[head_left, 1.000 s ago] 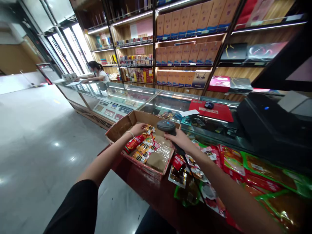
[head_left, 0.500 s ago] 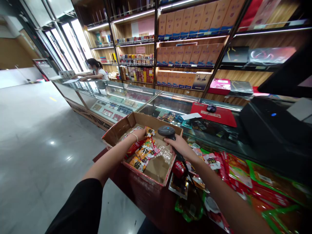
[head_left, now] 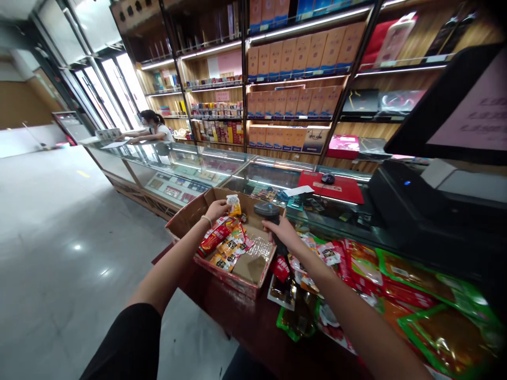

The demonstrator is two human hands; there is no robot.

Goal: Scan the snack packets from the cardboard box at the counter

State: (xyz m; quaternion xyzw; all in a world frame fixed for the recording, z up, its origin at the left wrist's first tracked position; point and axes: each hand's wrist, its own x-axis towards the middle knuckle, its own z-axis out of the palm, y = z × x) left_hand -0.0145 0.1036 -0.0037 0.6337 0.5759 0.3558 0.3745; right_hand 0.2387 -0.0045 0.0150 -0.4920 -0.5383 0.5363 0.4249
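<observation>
My left hand point(head_left: 217, 209) pinches a small orange-and-white snack packet point(head_left: 234, 204) by its edge, above the far side of an open cardboard box point(head_left: 229, 274). Inside the box lie several orange packets point(head_left: 229, 244) and a red packet point(head_left: 214, 240); part of the bottom is covered by clear plastic. My right hand point(head_left: 282, 231) is wrapped round the handle of a black barcode scanner point(head_left: 268, 211), its head over the box's right side. Below that hand, a red packet point(head_left: 281, 268) lies beside the box, partly hidden by the scanner's handle and cord.
Green-edged and red food pouches point(head_left: 407, 277) pile up at the right. Behind the box runs a glass display counter point(head_left: 190, 163) with a red mat point(head_left: 344, 188) and a mouse point(head_left: 328, 178). A black monitor point(head_left: 455, 105) stands at right. Another person point(head_left: 160, 132) leans on the far counter.
My left hand has lifted a packet up from the box contents, moving slightly left and upward. The scanner stays in my right hand over the box. The view has shifted a little right.
</observation>
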